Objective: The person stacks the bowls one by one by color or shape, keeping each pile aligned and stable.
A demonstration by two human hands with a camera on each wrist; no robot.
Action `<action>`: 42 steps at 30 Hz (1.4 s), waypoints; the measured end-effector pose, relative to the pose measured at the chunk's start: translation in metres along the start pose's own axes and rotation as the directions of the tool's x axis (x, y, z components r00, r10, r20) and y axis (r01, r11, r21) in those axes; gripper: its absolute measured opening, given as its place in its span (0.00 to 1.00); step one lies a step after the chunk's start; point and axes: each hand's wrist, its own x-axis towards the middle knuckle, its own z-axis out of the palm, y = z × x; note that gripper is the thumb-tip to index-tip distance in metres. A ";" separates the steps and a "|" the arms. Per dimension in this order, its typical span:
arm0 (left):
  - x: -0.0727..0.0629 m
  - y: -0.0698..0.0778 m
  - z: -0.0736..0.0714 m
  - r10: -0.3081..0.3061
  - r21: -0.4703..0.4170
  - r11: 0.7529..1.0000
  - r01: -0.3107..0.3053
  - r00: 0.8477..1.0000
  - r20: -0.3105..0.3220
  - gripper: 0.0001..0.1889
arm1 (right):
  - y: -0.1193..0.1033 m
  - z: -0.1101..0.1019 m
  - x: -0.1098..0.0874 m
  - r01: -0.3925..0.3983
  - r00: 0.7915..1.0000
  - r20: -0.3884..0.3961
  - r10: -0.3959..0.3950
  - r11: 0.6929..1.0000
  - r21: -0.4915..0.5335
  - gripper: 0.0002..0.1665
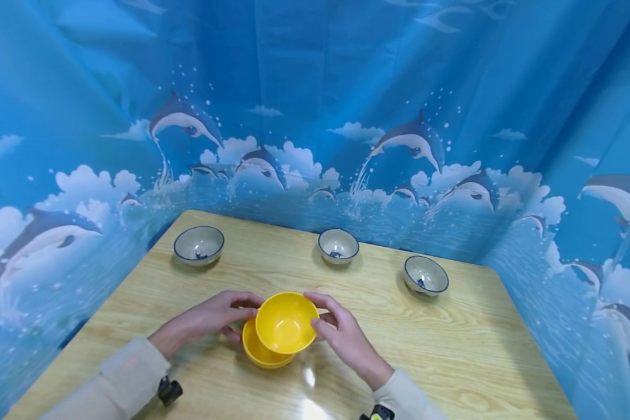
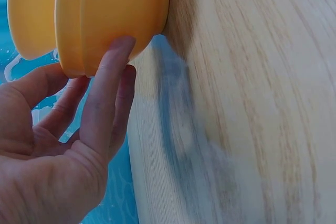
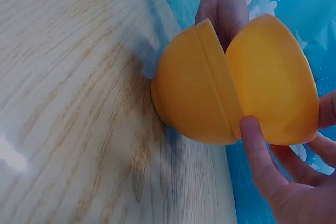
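An upper yellow bowl (image 1: 287, 322) is tilted over a lower yellow bowl (image 1: 262, 352), overlapping most of its opening. My right hand (image 1: 345, 336) grips the upper bowl at its right side, thumb and fingers about the rim. From the left, my left hand (image 1: 213, 319) holds the lower bowl near its rim. In the left wrist view one fingertip (image 2: 124, 44) lies on that bowl's outer wall. The lower bowl (image 3: 191, 90) stands upright with its foot on the table; its inside is mostly hidden.
Three grey-white bowls with blue rims stand toward the far side of the wooden table (image 1: 451, 350): one at the left (image 1: 199, 245), one at the middle (image 1: 338, 246), one at the right (image 1: 426, 275). A blue dolphin-print curtain (image 1: 304, 70) hangs behind the table.
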 end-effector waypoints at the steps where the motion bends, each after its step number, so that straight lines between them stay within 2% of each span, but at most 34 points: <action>1: 0.000 0.000 0.000 -0.001 0.001 1.000 0.001 1.000 -0.002 0.23 | 0.000 0.001 0.000 0.007 1.000 -0.005 -0.007 1.000 -0.007 0.31; 8: 0.000 0.002 0.000 -0.015 -0.004 1.000 0.015 1.000 0.001 0.23 | 0.003 0.010 0.002 0.070 0.997 -0.026 -0.073 0.991 -0.118 0.30; 13: 0.001 0.002 0.000 -0.023 0.006 1.000 0.023 1.000 0.003 0.23 | 0.006 0.016 0.003 0.075 0.996 -0.039 -0.085 0.975 -0.209 0.31; 18: 0.001 0.002 0.001 -0.021 0.013 1.000 0.020 1.000 0.007 0.24 | 0.006 0.019 0.003 0.088 0.995 -0.033 -0.099 0.963 -0.256 0.32; 42: -0.001 0.001 0.002 -0.022 -0.046 0.999 0.022 1.000 -0.003 0.21 | 0.013 0.030 0.000 0.095 0.992 -0.050 -0.115 0.949 -0.302 0.34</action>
